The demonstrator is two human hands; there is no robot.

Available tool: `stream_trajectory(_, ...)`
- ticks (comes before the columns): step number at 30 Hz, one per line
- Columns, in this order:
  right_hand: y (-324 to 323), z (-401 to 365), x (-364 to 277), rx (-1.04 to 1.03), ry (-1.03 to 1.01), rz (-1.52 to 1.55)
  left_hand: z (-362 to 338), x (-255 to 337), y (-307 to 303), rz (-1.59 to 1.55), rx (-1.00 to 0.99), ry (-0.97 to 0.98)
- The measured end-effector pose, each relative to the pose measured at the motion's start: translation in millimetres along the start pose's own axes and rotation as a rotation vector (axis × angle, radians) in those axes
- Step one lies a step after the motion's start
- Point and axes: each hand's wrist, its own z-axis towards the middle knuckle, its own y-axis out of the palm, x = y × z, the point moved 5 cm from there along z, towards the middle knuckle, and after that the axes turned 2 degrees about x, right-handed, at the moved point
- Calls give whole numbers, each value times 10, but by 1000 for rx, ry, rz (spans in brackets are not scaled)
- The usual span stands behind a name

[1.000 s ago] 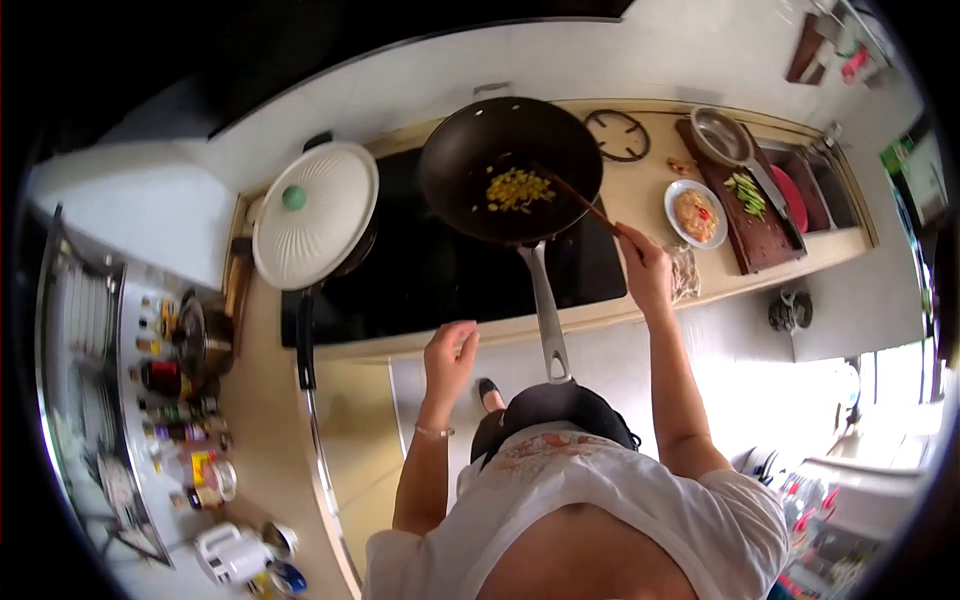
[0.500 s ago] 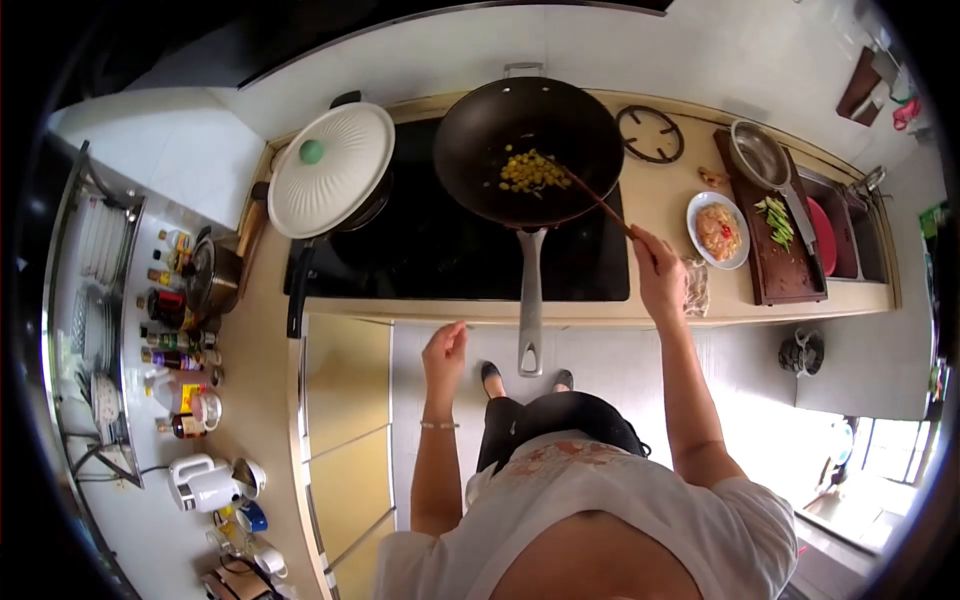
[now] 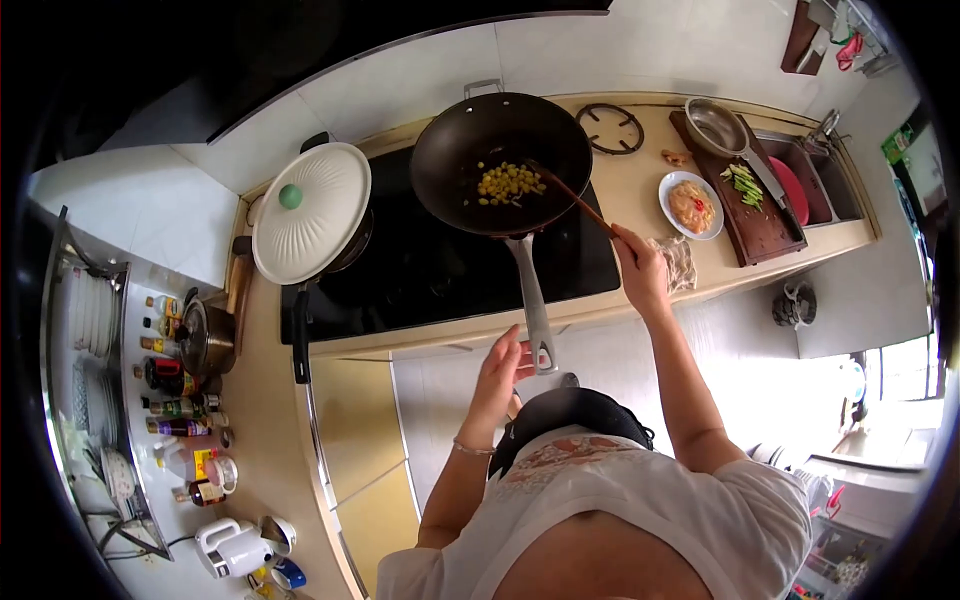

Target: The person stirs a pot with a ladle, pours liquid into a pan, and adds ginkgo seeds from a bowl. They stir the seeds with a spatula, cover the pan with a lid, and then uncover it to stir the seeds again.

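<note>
A black wok (image 3: pixel 455 185) sits on the dark cooktop (image 3: pixel 420 275) with yellow kernels (image 3: pixel 507 183) in its middle. My right hand (image 3: pixel 640 270) is shut on a wooden spatula (image 3: pixel 575 198) whose tip rests among the kernels. The wok's long metal handle (image 3: pixel 530 295) points toward me. My left hand (image 3: pixel 500 375) is beside the end of that handle, fingers apart, close to it or just touching; I cannot tell which.
A pan with a white ribbed lid (image 3: pixel 310 212) stands left of the wok. Right of the cooktop are a plate of food (image 3: pixel 692 204), a cutting board (image 3: pixel 755 225) with greens, a knife and a metal bowl (image 3: pixel 712 125). Bottles and a kettle (image 3: pixel 230 548) crowd the left counter.
My left hand has moved right and up from below the counter edge to the end of the wok handle. My right hand stays on the spatula in the wok.
</note>
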Motion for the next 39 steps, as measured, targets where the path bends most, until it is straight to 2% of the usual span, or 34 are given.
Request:
stream_trajectory(4, 15, -59, -105, -12, 110, -87, 45, 19, 132, -50, -174, -47)
stream_trajectory(8, 59, -119, -173, 3, 133, -136, 35, 61, 174, 17, -282, -64)
stream_trajectory(16, 155, -254, -187, 66, 144, -159, 82, 94, 123, 33, -422, -29)
stream_trajectory(23, 139, -286, -224, 70, 133, -172, 124, 68, 94, 99, -458, 6)
stream_trajectory(25, 138, -271, -235, 51, 153, -178, 123, 155, 45, 421, -344, 247)
stream_trajectory(28, 125, -237, -222, 39, 111, -201, 72, 204, -130, 534, -262, 355)
stream_trajectory(33, 94, -204, -218, 14, 111, -203, 0, 180, -578, 445, -161, 274)
stream_trajectory(35, 81, -189, -255, 9, 105, -189, -57, 289, -729, 710, -61, 399)
stream_trajectory(39, 93, -190, -273, -11, 107, -215, -91, 391, -876, 831, 44, 489)
